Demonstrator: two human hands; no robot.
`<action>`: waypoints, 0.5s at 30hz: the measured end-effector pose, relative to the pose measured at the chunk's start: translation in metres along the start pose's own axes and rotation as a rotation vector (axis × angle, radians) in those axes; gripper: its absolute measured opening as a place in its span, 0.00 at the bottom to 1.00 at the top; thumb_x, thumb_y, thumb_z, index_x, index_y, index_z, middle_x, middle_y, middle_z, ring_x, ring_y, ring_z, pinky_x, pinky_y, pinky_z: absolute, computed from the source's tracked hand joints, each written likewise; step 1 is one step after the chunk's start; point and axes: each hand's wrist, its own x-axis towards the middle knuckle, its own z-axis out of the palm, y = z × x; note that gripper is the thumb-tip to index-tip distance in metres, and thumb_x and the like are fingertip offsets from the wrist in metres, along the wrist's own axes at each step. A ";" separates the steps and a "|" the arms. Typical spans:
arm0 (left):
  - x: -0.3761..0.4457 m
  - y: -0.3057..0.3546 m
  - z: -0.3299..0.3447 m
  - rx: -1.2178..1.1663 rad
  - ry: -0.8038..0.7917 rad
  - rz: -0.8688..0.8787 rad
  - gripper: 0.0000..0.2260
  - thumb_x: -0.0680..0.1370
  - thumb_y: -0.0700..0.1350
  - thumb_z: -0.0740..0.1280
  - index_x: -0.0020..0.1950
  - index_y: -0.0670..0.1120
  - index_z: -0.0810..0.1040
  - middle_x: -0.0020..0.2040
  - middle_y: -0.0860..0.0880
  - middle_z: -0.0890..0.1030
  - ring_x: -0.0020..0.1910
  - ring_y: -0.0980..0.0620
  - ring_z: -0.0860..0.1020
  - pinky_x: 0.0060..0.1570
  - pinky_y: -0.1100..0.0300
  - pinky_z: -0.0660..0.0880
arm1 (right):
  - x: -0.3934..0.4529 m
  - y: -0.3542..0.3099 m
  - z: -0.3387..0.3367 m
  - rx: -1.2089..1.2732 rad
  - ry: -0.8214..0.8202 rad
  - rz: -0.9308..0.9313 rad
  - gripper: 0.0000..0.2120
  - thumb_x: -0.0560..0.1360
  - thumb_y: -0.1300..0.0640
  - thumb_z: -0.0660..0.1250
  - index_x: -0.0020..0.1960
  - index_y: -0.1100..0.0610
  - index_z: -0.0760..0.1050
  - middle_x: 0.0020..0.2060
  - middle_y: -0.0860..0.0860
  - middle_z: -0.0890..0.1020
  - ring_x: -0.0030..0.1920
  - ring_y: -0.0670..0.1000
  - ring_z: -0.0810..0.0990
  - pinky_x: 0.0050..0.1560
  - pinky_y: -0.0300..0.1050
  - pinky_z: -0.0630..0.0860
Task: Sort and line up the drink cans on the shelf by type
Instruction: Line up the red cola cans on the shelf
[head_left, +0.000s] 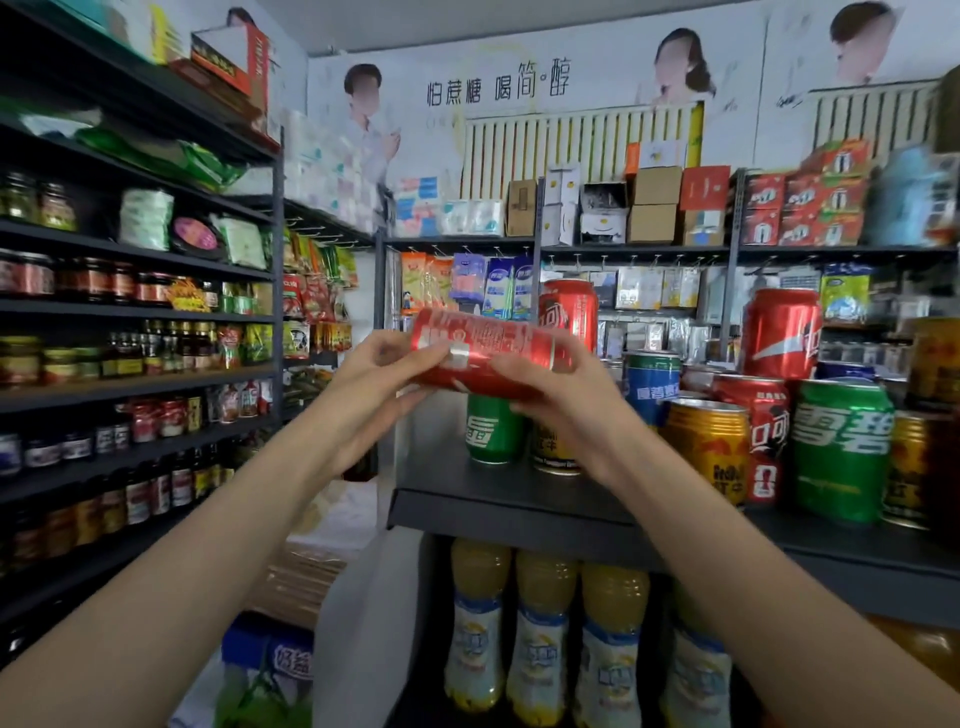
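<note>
Red aluminium cola can (485, 358) sideways above dark shelf (498, 493), gripped by left hand (382, 371) and right hand (550, 387). Turn upright, label outward, set beside other red cans (779, 332).

1. We stand in a small grocery shop: dark metal shelving (140, 249) on the left carries rows of jars and sauce bottles (156, 343).
2. Ahead we see snack packets hanging on hooks (311, 291), stacked cartons (654, 208) and a drink advertisement poster (498, 85).
</note>
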 end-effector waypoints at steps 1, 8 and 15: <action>0.001 0.004 -0.005 0.097 -0.014 -0.012 0.21 0.64 0.44 0.71 0.54 0.43 0.71 0.64 0.43 0.73 0.57 0.49 0.77 0.56 0.56 0.77 | 0.003 -0.010 -0.004 -0.102 0.004 -0.048 0.31 0.60 0.59 0.76 0.59 0.49 0.68 0.58 0.53 0.75 0.54 0.54 0.78 0.53 0.48 0.77; -0.002 0.004 0.000 0.659 -0.211 0.029 0.39 0.61 0.48 0.74 0.69 0.54 0.60 0.66 0.54 0.68 0.63 0.53 0.70 0.62 0.53 0.70 | 0.026 -0.047 0.011 -0.738 -0.078 -0.065 0.31 0.65 0.55 0.76 0.62 0.53 0.63 0.45 0.47 0.74 0.42 0.47 0.77 0.37 0.39 0.74; 0.000 -0.029 0.019 0.728 -0.140 0.066 0.34 0.68 0.41 0.74 0.68 0.45 0.59 0.55 0.53 0.71 0.54 0.58 0.71 0.52 0.66 0.70 | 0.045 -0.009 0.038 -1.394 0.056 -0.119 0.42 0.66 0.37 0.70 0.68 0.59 0.57 0.53 0.55 0.77 0.53 0.57 0.77 0.49 0.50 0.75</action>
